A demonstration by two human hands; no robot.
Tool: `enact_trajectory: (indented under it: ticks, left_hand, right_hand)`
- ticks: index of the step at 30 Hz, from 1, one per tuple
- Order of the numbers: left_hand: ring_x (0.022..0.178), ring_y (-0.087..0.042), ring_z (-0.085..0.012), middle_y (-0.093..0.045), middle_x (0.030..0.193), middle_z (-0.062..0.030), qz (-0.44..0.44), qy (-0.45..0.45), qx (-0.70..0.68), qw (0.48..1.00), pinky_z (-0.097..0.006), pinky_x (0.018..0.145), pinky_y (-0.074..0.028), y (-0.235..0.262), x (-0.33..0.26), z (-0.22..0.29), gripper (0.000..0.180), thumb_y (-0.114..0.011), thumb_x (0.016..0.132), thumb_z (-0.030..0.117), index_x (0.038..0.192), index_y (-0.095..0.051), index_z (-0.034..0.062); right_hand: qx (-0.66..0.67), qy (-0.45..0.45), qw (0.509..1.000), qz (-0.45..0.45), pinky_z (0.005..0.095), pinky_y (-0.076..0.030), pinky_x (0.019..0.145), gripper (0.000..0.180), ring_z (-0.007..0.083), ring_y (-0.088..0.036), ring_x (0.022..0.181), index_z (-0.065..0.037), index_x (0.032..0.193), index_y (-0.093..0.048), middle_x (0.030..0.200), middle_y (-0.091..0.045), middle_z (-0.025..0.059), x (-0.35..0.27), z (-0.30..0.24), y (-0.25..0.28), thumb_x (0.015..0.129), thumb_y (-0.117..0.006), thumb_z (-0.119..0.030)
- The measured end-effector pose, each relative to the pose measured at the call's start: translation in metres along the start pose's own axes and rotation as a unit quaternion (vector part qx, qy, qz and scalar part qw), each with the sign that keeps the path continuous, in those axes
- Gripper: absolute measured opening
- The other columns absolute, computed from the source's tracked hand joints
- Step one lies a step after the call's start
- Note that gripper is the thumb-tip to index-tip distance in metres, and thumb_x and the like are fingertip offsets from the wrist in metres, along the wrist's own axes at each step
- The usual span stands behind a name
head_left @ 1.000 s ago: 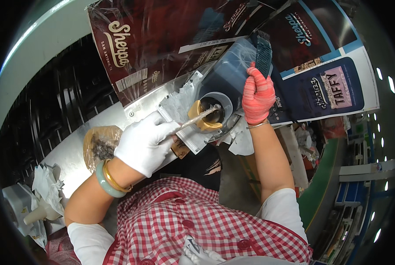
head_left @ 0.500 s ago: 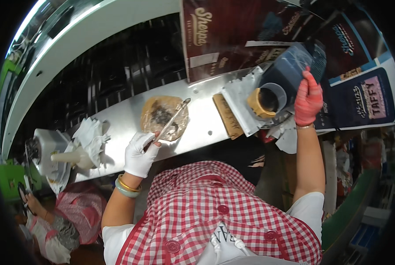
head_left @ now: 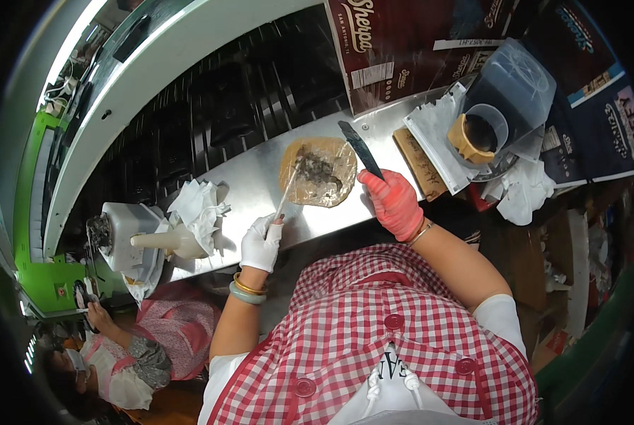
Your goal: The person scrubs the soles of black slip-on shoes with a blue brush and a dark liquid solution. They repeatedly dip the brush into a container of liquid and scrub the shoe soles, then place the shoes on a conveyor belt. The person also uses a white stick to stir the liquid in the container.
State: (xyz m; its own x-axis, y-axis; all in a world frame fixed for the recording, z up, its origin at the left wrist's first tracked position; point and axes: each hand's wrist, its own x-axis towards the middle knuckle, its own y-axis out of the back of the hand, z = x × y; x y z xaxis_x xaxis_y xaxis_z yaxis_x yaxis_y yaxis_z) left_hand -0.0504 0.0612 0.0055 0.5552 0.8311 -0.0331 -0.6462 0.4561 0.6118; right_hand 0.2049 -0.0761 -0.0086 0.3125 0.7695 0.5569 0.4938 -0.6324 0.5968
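My left hand [head_left: 262, 244], in a white glove with bare fingertips, is closed around a thin pale stick [head_left: 288, 190], possibly a brush. The stick's far end rests at the edge of a round tan pad [head_left: 342, 191], which is covered in clear film and smeared dark in the middle. My right hand [head_left: 396, 205], in a red glove, grips a flat, narrow dark strip [head_left: 360, 147] pointing up and away, just right of the pad. I cannot make out exactly what the strip is.
A tan-rimmed cup of dark stuff [head_left: 471, 139] stands at the right by a translucent bin [head_left: 512, 85] and a cardboard strip [head_left: 420, 164]. Crumpled white paper [head_left: 196, 205] and a pale nozzle bottle [head_left: 182, 244] lie left. Black parts line the conveyor behind; another person [head_left: 154, 347] sits left.
My right hand has come left and nearer from beside the bin and now holds the dark strip. The stick's tip has shifted to the pad's left side. The whole view has shifted.
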Motion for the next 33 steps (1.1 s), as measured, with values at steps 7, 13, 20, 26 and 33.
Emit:
enact_trajectory:
  ticks: [7,13,20,26,33]
  left_hand:
    - [0.063,-0.049,-0.0046,-0.056,0.071,0.0017,-0.033,0.151,-0.143,0.978,-0.021,0.057,-0.041,0.003,0.001,-0.005,0.026,-0.057,0.089,0.021,0.108,-0.061,0.002]
    - [0.058,-0.045,-0.0042,-0.053,0.066,0.0035,-0.092,0.138,-0.09,0.982,-0.02,0.052,-0.036,0.012,0.012,-0.012,0.028,-0.051,0.092,0.025,0.106,-0.061,0.003]
    - [0.059,-0.056,-0.0209,-0.058,0.066,-0.0085,-0.093,0.112,0.132,0.981,-0.034,0.056,-0.043,0.01,0.009,-0.021,0.024,-0.047,0.092,0.025,0.101,-0.061,0.0083]
    - [0.072,-0.059,-0.0406,-0.061,0.077,-0.0208,-0.084,0.045,0.363,0.927,-0.049,0.063,-0.045,0.01,-0.001,0.011,0.02,-0.046,0.091,0.027,0.093,-0.057,0.0106]
    - [0.066,-0.06,-0.039,-0.062,0.074,-0.0183,-0.115,-0.003,0.462,0.879,-0.049,0.059,-0.047,0.017,0.001,0.02,0.017,-0.047,0.09,0.026,0.091,-0.053,0.0099]
  right_hand:
    - [-0.058,-0.065,0.996,-0.016,0.0407,-0.042,0.088,0.043,0.0342,-0.052,0.1,-0.006,0.117,-0.053,0.107,-0.055,0.0171,0.009,-0.001,-0.033,0.078,-0.06,-0.022]
    - [-0.119,-0.098,0.976,-0.155,0.0426,-0.019,0.109,0.086,0.0371,-0.036,0.124,-0.006,0.134,-0.037,0.129,-0.043,0.0245,0.023,-0.008,-0.038,0.07,-0.062,-0.059]
    - [-0.145,-0.091,0.959,-0.223,0.0432,-0.014,0.111,0.094,0.0304,-0.033,0.129,-0.005,0.136,-0.034,0.134,-0.038,0.0249,0.028,-0.011,-0.034,0.068,-0.06,-0.064]
    - [-0.129,-0.094,0.962,-0.22,0.0432,-0.013,0.111,0.092,0.0286,-0.036,0.128,-0.005,0.135,-0.036,0.134,-0.037,0.0243,0.028,-0.009,-0.035,0.068,-0.061,-0.063]
    - [-0.109,-0.092,0.97,-0.195,0.0428,-0.017,0.11,0.091,0.0352,-0.036,0.125,-0.007,0.133,-0.039,0.133,-0.039,0.0219,0.026,-0.007,-0.037,0.064,-0.066,-0.061]
